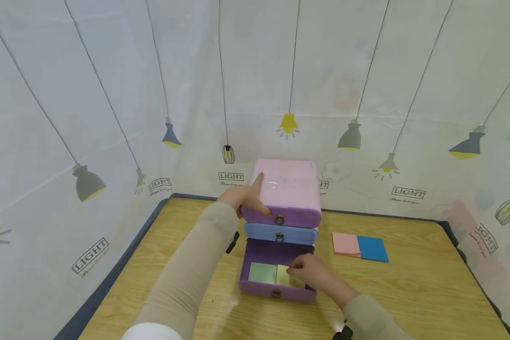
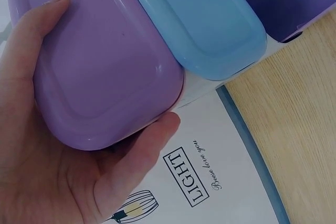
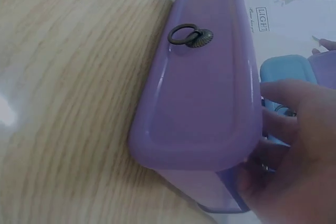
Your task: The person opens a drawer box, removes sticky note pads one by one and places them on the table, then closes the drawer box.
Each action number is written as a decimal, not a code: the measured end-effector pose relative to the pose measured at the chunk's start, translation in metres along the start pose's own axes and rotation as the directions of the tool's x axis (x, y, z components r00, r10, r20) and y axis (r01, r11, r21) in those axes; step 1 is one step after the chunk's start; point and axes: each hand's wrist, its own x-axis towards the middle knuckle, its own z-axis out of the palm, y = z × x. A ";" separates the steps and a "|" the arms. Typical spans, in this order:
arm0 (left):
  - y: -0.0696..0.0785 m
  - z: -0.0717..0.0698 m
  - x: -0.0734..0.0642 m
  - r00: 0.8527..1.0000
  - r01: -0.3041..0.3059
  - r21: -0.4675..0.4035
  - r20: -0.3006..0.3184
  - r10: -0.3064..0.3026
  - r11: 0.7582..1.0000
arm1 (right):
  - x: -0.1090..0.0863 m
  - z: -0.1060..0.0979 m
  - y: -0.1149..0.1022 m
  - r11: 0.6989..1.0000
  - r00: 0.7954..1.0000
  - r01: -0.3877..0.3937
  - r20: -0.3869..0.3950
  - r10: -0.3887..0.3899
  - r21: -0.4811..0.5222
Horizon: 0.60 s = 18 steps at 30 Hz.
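A small drawer cabinet [image 1: 286,182] with a pink top stands on the table. Its upper purple drawer and blue drawer [image 1: 259,231] jut out in steps, and the bottom purple drawer [image 1: 259,288] is pulled out furthest. My left hand [image 1: 250,196] grips the cabinet's upper left front corner, one digit on the purple front near its ring pull. Inside the bottom drawer lie green sticky notes [image 1: 262,273] and yellow sticky notes [image 1: 283,278], side by side. My right hand [image 1: 316,274] reaches over the drawer's right side, bent fingers at the yellow notes; the drawer front hides the fingertips in the right wrist view.
Right of the cabinet, pink sticky notes [image 1: 345,243] and blue sticky notes [image 1: 372,248] lie touching on the wooden table [image 1: 420,283]. A backdrop [image 1: 335,71] printed with hanging lamps rises behind the table and along both sides.
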 end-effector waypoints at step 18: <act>-0.001 0.001 -0.001 1.000 -0.001 0.021 -0.014 0.001 1.000 | -0.023 -0.011 0.001 0.965 0.937 0.262 -0.237 -0.258 -0.016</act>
